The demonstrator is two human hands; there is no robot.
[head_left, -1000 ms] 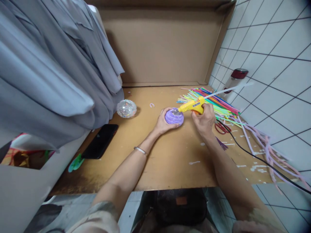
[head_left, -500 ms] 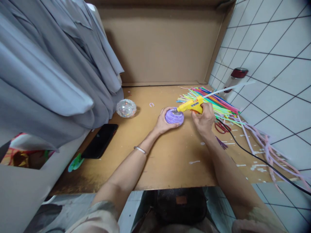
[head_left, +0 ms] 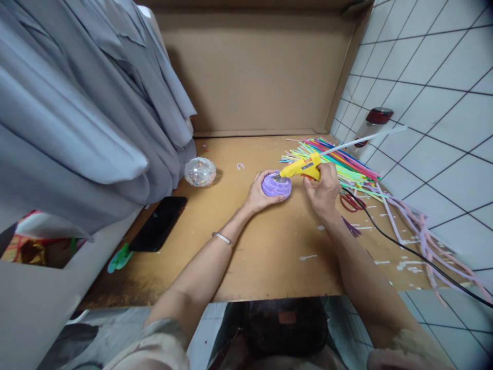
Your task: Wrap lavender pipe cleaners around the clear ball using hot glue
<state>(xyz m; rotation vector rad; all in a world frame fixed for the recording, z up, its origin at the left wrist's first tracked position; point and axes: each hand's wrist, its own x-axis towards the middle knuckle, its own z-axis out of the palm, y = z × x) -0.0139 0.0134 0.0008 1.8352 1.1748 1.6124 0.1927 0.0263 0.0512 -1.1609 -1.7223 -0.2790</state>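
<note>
My left hand [head_left: 259, 194] is wrapped round the left side of a purple ball [head_left: 276, 188], which looks coiled from fuzzy pipe cleaner, with a greyish, shiny patch at its top. In my right hand [head_left: 323, 189] is a yellow hot glue gun [head_left: 302, 167], pointing left. Its nozzle meets the top of the ball; whether it touches cannot be made out. A long clear glue stick [head_left: 365, 139] juts from the gun's back. Left of my left hand, a clear ball [head_left: 200, 171] with coloured specks rests on the table.
Colourful pipe cleaners [head_left: 346, 164] lie behind my right hand, beside red-handled scissors [head_left: 352, 202]. A black cable [head_left: 400, 241] crosses the right side. A phone [head_left: 159, 224] lies at left near a grey cloth [head_left: 115, 103]. A red-lidded jar [head_left: 379, 116] stands by the tiled wall.
The glue gun has tilted very slightly in my right hand, its rear and glue stick shifting a touch. My left hand and the purple ball stay in place.
</note>
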